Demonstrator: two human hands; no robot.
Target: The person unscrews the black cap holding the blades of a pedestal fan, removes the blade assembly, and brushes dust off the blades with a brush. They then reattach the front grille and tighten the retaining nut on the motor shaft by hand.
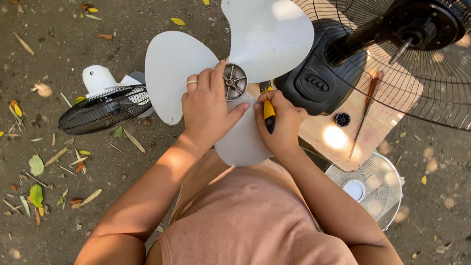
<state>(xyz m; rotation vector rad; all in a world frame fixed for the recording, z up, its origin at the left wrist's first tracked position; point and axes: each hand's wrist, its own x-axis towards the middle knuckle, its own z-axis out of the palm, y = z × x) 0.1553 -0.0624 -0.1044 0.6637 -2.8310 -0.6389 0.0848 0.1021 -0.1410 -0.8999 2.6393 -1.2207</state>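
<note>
Fingers of the left hand spread over the white fan blade beside its metal hub, held above the lap; the right hand is clamped on a yellow-handled screwdriver (tip hidden), near the wooden board.

The left hand grips a white three-bladed fan blade at its grey hub, fingers curled over the top and thumb across the lower blade. The right hand is closed round a yellow-and-black screwdriver just beside the hub. Behind them a black fan lies on a wooden board — its wire guard spreads to the right. A black knob and a thin tool rest on the board. A small fan lies on the dirt at left — a white grille at right.
</note>
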